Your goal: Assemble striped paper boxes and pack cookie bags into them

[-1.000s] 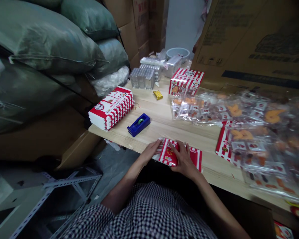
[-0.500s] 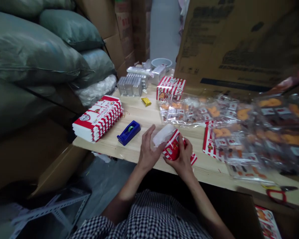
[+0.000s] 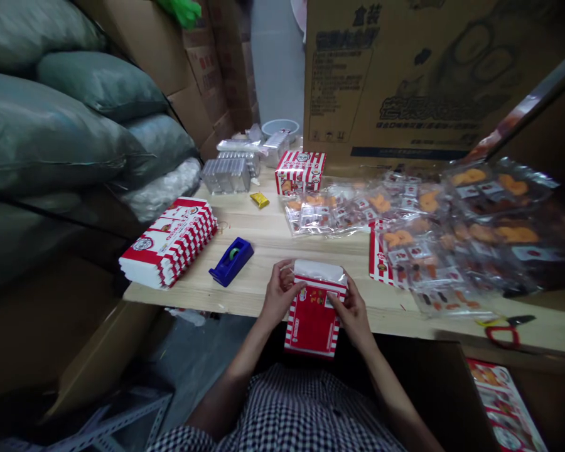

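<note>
Between both hands, at the table's front edge, is a red-and-white striped carton [image 3: 313, 320] with its printed face up and its lower end over the edge. A white flap or lining with clear plastic shows at its far end. My left hand [image 3: 281, 295] grips the carton's left side, thumb on the printed face. On the right side, my right hand [image 3: 353, 311] holds it the same way. A blue tape dispenser [image 3: 231, 260] sits to the left of my hands, beside a stack of flat striped cartons [image 3: 169, 242].
Clear packs of orange pieces and sachets [image 3: 419, 245] cover the table's right side. Red-handled scissors [image 3: 503, 333] lie at the right front edge. Farther back are a closed striped box [image 3: 300, 172], a yellow packet [image 3: 259, 200] and plastic trays [image 3: 226, 176]. Large sacks [image 3: 51, 132] are piled left.
The carton has turned from tilted to facing up, and its near end now hangs over the table edge. Both hands have moved to its sides. The camera view has shifted.
</note>
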